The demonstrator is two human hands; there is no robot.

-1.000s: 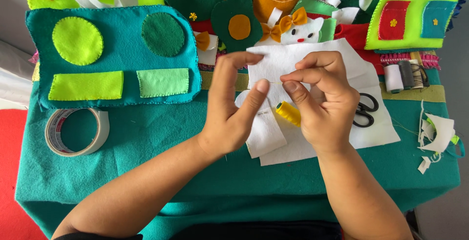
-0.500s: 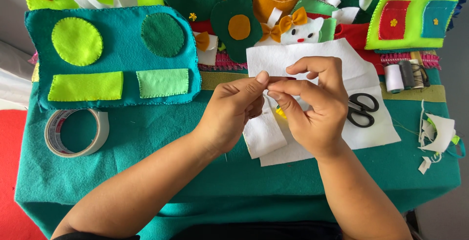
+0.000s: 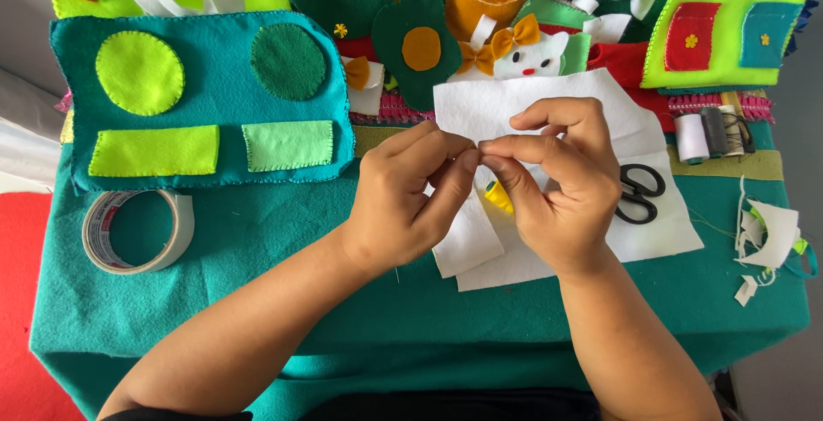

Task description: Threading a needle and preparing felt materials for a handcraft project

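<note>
My left hand and my right hand meet fingertip to fingertip, thumbs and forefingers pinched on something very thin, seemingly a thread, too fine to make out. They hover over a large white felt sheet. A yellow thread spool lies under my right fingers. A smaller white felt piece lies on the sheet below my left hand.
Black scissors rest on the sheet just right of my right hand. A tape roll sits at the left. A teal felt panel with green shapes, thread spools, felt scraps and more felt pieces lie on the teal-covered table.
My left hand has let the small white felt piece drop to the sheet. Both hands rose slightly and their fingertips came together in a pinch.
</note>
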